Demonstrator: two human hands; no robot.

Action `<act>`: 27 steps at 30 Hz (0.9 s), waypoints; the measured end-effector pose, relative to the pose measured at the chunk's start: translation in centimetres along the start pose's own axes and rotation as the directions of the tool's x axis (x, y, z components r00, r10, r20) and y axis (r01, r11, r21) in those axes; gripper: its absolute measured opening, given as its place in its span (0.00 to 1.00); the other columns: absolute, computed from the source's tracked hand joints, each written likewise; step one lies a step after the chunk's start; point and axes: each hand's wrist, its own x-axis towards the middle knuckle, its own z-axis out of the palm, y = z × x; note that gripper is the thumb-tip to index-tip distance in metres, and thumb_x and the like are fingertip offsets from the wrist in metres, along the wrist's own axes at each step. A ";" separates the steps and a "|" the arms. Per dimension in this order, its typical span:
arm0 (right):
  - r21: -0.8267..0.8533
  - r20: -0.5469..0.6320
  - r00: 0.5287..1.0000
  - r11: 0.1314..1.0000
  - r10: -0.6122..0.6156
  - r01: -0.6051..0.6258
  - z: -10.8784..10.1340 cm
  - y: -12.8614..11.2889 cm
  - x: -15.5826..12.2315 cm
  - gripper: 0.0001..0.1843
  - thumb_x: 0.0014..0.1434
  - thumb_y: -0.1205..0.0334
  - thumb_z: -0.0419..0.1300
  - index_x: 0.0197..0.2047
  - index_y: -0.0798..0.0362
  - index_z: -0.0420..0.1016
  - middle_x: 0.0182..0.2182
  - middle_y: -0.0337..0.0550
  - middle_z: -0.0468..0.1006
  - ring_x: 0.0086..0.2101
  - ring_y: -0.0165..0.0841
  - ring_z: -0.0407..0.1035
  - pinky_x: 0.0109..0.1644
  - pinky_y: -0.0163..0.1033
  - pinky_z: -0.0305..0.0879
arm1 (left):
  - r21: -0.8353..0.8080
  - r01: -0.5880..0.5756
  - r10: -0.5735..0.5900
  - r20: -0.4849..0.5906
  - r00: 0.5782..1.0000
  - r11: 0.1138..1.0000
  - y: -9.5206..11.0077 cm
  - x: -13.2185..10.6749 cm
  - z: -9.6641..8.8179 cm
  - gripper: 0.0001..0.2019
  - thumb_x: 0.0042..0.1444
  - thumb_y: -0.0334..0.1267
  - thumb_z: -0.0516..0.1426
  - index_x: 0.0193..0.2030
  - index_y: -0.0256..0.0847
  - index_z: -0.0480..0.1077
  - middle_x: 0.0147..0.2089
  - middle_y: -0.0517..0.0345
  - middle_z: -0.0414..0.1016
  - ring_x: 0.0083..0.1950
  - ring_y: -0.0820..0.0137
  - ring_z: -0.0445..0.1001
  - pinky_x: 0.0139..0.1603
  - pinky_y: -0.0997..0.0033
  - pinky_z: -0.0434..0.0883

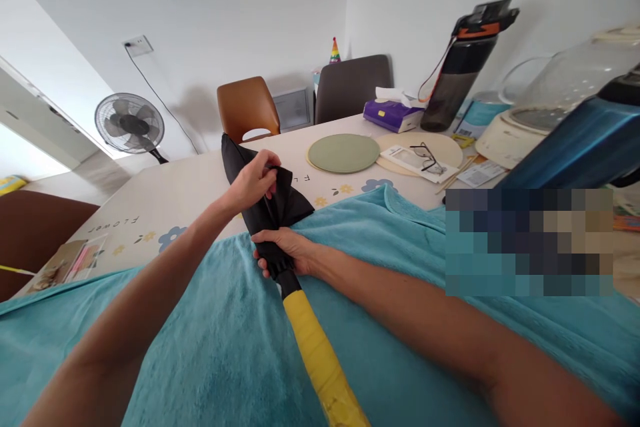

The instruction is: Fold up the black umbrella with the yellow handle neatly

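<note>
- Yellow handle (320,353) nearest me, lying on the teal towel (210,347); the towel likely cushions the umbrella (273,203) and keeps it from sliding.
- My right hand (283,250) is closed around the umbrella's neck just above the handle, pinning it down so the fabric can be worked.
- My left hand (255,180) is farther up, fingers pinched shut on a black fold of canopy, gathering it against the shaft.
- Long axis runs from near right to far left; tip points away from me, towards the orange chair (247,107).
- Beyond, on the surface (165,193): green mat (343,152), glasses (425,157), tissue box (393,113).
</note>
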 end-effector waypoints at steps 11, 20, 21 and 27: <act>-0.035 -0.017 1.000 0.999 -0.015 0.014 0.2 0.1 -0.2 0.06 0.54 0.65 0.60 0.30 0.59 0.67 0.22 0.39 0.72 0.20 0.28 0.67 0.20 0.35 0.69 | -0.007 -0.017 0.012 -0.410 0.912 1.000 1.1 -8.3 -6.3 0.06 0.42 0.27 0.52 0.23 0.38 0.69 0.35 0.58 0.66 0.28 0.76 0.68 0.23 0.76 0.72; 0.040 0.008 0.999 0.998 0.043 -0.044 0.2 -0.5 -0.7 0.15 0.58 0.54 0.57 0.29 0.59 0.67 0.20 0.38 0.71 0.18 0.27 0.66 0.18 0.34 0.68 | -0.092 0.451 -0.452 0.007 0.892 0.888 -3.0 -11.5 -7.2 0.05 0.42 0.34 0.50 0.22 0.39 0.65 0.24 0.61 0.68 0.25 0.72 0.70 0.31 0.72 0.69; 0.052 0.014 0.998 0.997 0.055 -0.056 0.2 -0.5 -0.8 0.16 0.58 0.52 0.57 0.29 0.59 0.66 0.20 0.38 0.71 0.18 0.27 0.66 0.18 0.34 0.67 | -0.099 0.450 -0.450 0.027 0.893 0.888 -3.1 -11.4 -7.3 0.05 0.42 0.35 0.49 0.22 0.40 0.64 0.24 0.61 0.68 0.26 0.72 0.69 0.31 0.72 0.68; 0.050 0.004 0.997 0.996 0.079 -0.079 0.3 -0.6 -0.7 0.15 0.60 0.54 0.54 0.30 0.58 0.65 0.19 0.38 0.70 0.17 0.28 0.66 0.17 0.34 0.67 | -0.045 0.381 -0.382 -0.014 0.924 0.923 -2.7 -11.5 -8.2 0.05 0.44 0.34 0.49 0.22 0.40 0.63 0.23 0.62 0.67 0.26 0.73 0.66 0.31 0.74 0.64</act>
